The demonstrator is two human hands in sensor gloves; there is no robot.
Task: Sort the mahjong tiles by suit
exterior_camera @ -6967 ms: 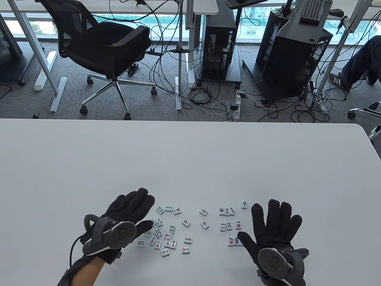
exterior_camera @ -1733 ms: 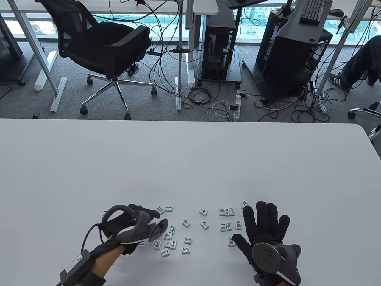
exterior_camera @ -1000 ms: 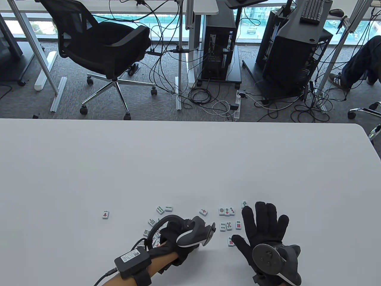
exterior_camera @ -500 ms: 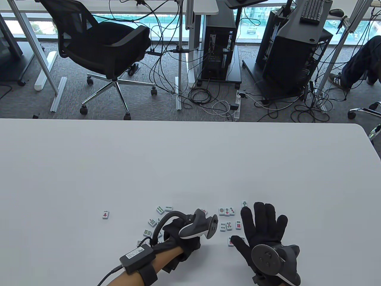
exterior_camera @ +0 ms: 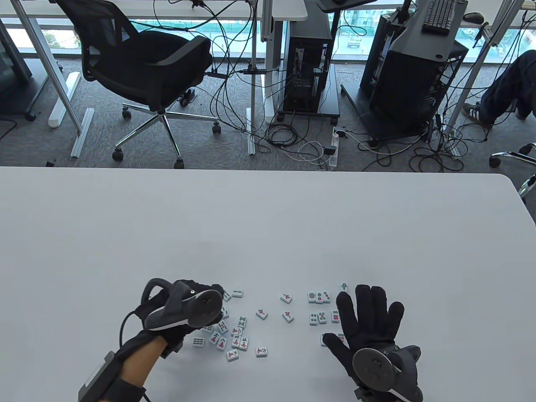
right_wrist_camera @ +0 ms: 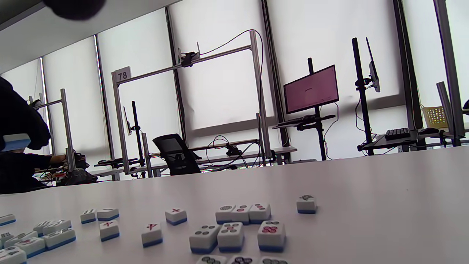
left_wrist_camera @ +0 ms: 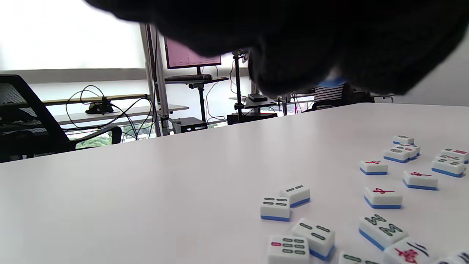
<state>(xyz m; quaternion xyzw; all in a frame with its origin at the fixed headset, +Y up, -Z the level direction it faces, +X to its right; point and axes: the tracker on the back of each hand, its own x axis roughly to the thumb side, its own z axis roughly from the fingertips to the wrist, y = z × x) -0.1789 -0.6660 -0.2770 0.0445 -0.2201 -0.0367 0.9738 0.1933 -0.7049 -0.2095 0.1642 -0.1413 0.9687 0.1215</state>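
Small white mahjong tiles with blue backs lie face up near the table's front. A mixed cluster [exterior_camera: 234,337] of bamboo and character tiles lies left of centre. Three red character tiles [exterior_camera: 286,298] lie loose in the middle. Dot tiles [exterior_camera: 318,297] sit in rows on the right. My left hand [exterior_camera: 209,289] hovers over the cluster's left edge, curled around one tile [right_wrist_camera: 14,141]; its blue back shows under the fingers [left_wrist_camera: 293,55] in the left wrist view. My right hand [exterior_camera: 368,310] rests flat with fingers spread, partly covering the dot tiles.
A lone tile [exterior_camera: 344,287] lies just beyond my right fingertips. The grey table [exterior_camera: 268,226] stretches far back, and its rounded right corner [exterior_camera: 508,180] is in view. An office chair [exterior_camera: 142,63], desks and cables stand on the floor beyond.
My left hand moved from the middle of the tiles back to the left, holding a tile; one character tile is gone from the cluster's right side. My right hand stayed put.
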